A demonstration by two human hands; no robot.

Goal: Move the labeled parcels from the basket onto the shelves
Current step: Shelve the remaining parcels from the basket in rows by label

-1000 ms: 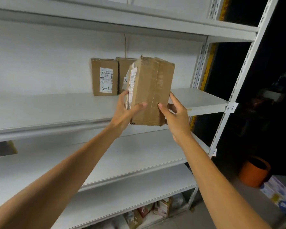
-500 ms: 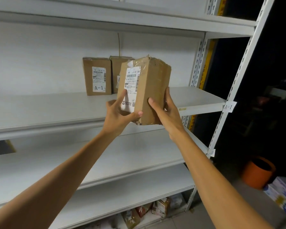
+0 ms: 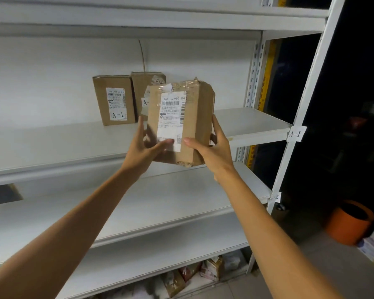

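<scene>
Parcel (image 3: 181, 124): hanging upright in both hands, just in front of the shelf's edge; printed label facing the camera
Left hand (image 3: 144, 147): gripping the parcel's lower left side; thumb lying across the label
Right hand (image 3: 212, 149): clasping the lower right side; thumb pressing the front
Shelf (image 3: 257, 124): carrying two boxes (image 3: 113, 100) standing at the back
</scene>
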